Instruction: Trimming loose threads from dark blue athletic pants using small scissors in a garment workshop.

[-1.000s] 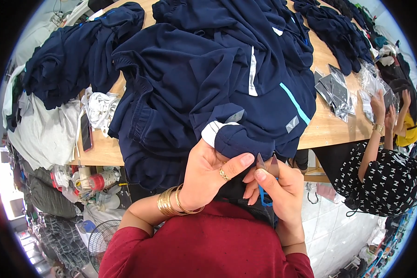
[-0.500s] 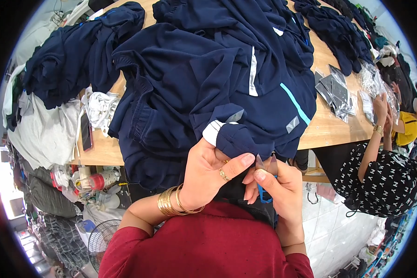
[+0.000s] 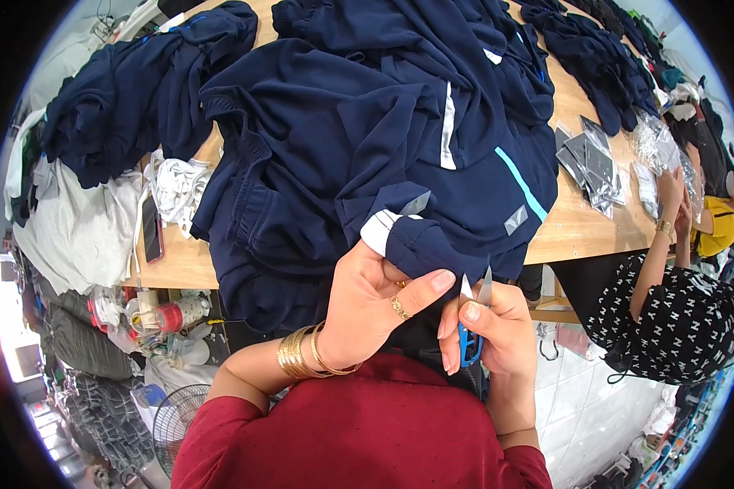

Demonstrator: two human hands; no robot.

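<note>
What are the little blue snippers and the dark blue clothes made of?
The snippers in the right hand look like shiny grey metal blades on a glossy blue handle, probably plastic. The navy garment that the left hand pinches looks like soft, smooth knit cloth, likely a sporty synthetic: it drapes in loose folds with a faint sheen. The table looks like pale bare wood.

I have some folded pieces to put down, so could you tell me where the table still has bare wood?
Bare wooden table shows at the right near edge, between the navy garment and the plastic packets. A narrow strip lies near the phone and white cords. The middle and far end are heaped with navy clothes.
</note>
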